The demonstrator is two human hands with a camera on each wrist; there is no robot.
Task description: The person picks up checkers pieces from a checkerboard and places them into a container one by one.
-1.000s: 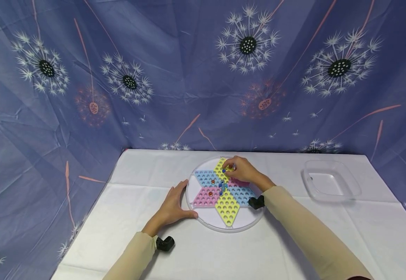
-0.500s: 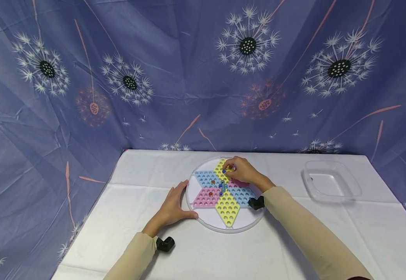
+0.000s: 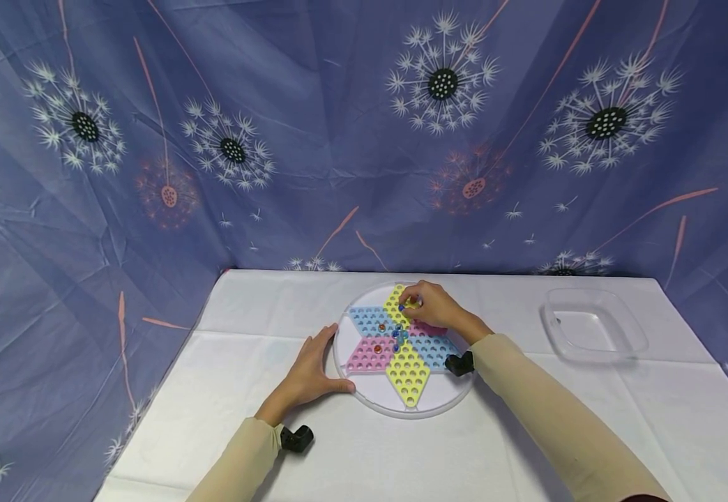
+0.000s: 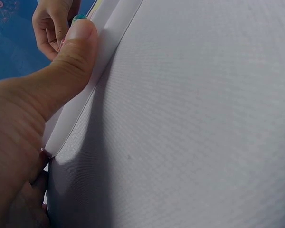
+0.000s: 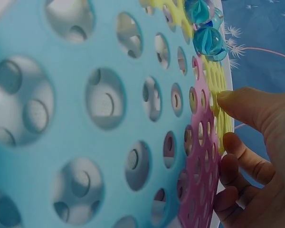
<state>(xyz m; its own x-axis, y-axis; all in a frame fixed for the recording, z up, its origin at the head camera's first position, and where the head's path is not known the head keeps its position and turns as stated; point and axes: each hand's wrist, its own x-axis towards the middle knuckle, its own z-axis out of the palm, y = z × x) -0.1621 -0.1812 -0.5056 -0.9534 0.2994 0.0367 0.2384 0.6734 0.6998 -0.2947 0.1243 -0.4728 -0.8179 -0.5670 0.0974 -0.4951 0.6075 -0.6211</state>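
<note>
A round white Chinese checkers board [image 3: 370,392] with a blue, pink and yellow star lies on the table. Against its left rim rests my left hand [image 3: 307,371], fingers straight and thumb [image 4: 78,52] spread along the edge. Over the far yellow point, my right hand [image 3: 431,305] pinches a small blue marble [image 3: 402,307] between thumb and index finger. The right wrist view hides that marble, showing the thumb [image 5: 242,102] at the yellow holes. Several blue marbles [image 5: 209,42] cluster at the star's centre. Two orange-red marbles [image 3: 378,349] sit in the left pink and blue points.
A see-through plastic container [image 3: 593,355] stands to the right on the white tablecloth [image 3: 402,460]. Behind the table hangs a blue dandelion-print cloth [image 3: 339,125]. Black wrist cameras [image 3: 297,438] are on both sleeves.
</note>
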